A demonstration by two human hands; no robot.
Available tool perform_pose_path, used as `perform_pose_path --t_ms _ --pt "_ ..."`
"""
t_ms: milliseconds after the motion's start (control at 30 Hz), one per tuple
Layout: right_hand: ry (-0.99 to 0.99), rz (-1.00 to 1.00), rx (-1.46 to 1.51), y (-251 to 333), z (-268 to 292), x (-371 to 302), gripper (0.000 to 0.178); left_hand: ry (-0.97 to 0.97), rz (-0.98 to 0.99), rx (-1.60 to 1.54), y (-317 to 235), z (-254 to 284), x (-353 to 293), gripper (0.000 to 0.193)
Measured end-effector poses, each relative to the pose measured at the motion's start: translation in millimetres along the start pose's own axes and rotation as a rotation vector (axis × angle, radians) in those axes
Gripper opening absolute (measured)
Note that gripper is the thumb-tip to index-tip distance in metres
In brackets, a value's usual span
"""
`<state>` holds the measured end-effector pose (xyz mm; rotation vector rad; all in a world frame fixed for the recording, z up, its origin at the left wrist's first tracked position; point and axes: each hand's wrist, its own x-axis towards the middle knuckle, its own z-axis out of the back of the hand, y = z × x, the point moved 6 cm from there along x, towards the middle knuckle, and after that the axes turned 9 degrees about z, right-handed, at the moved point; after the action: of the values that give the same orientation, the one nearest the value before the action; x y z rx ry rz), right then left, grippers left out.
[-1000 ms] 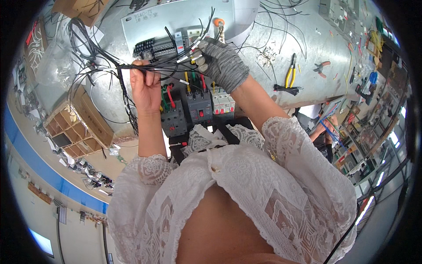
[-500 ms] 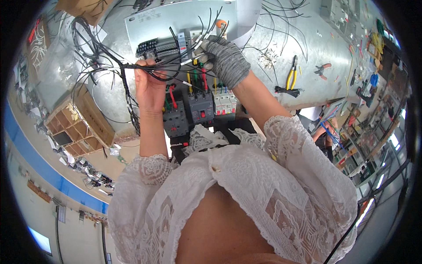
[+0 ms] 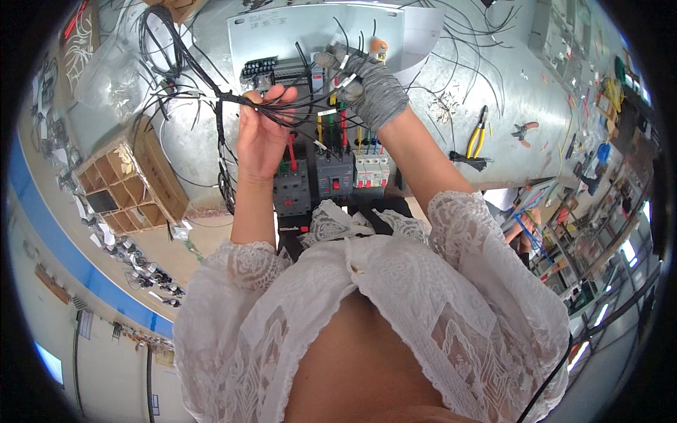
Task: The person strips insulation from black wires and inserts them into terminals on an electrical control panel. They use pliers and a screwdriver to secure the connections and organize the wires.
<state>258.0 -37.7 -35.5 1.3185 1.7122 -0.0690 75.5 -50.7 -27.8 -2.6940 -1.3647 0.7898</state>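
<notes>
My bare left hand (image 3: 261,134) curls its fingers round a bundle of black wires (image 3: 234,99), part of a tied harness that loops away to the far left. In a grey knit glove with bare fingertips hidden from sight, my right hand (image 3: 377,88) grips several loose wire ends bearing white marker sleeves (image 3: 348,81). Both hands are above a metal mounting panel (image 3: 317,32). Beneath the wires lies a row of terminal blocks (image 3: 293,72). Nearer me sit black circuit breakers (image 3: 333,173) with coloured leads and a group of small white breakers (image 3: 371,171).
Yellow-handled pliers (image 3: 477,139) lie on the metal table at right, beside red-handled cutters (image 3: 525,131) and a bunch of black ties (image 3: 470,161). Wire scraps (image 3: 443,109) are scattered nearby. A divided cardboard box (image 3: 123,187) stands at left. An orange-topped object (image 3: 379,46) is behind my right hand.
The panel and table have shifted rightward in view. My right hand has risen relative to the breakers, and fewer wire ends stick up above it. My left hand stays at the bundle.
</notes>
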Motion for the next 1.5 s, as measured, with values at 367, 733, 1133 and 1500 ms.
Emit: perform_pose_path --t_ms 367,733,1133,1500 --pt "-0.174 0.887 -0.855 128 -6 -58 0.027 0.061 -0.011 0.022 -3 -1 -3 0.018" --pt "0.139 -0.096 -0.136 15 -40 34 0.027 0.078 -0.016 -0.082 -1 -6 -2 0.018" --pt "0.069 0.165 -0.329 39 -61 15 0.023 0.025 -0.001 -0.083 0 -4 2 0.017" --pt "0.095 0.284 -0.513 52 -65 14 0.013 0.073 -0.002 -0.035 1 -3 4 0.019"
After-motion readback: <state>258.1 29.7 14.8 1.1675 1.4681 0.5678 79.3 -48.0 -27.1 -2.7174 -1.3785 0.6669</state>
